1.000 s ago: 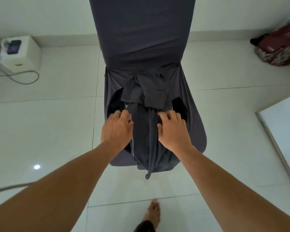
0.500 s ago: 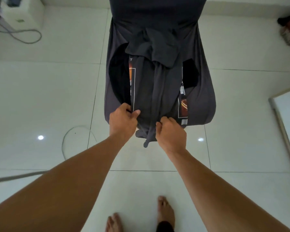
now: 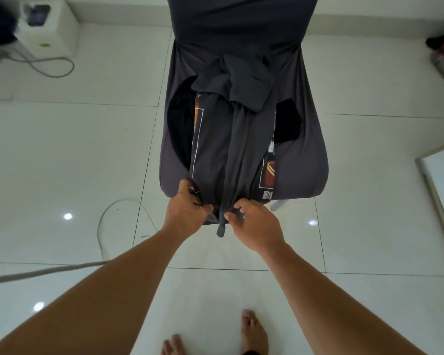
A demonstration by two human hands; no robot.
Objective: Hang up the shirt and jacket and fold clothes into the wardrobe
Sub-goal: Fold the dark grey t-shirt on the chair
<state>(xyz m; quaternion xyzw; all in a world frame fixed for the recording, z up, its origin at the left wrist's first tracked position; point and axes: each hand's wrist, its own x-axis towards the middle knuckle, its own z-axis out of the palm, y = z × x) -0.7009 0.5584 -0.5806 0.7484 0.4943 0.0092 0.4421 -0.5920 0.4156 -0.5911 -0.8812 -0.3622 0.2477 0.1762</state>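
The left hand (image 3: 186, 211) and right hand (image 3: 254, 224) have slid down the dark grey printed T-shirt (image 3: 223, 149) on the grey fabric-covered chair (image 3: 300, 155). Their fingers (image 3: 190, 192) now clamp its near hem, likely ready to fold it upward.

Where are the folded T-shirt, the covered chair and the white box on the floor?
T-shirt (image 3: 215, 149), head view, on its folded middle panel.
chair (image 3: 241, 21), head view, on the covered backrest.
white box (image 3: 57, 29), head view, on its white casing.

Charcoal shirt (image 3: 221, 149), orange print; grey chair cover (image 3: 303, 155)
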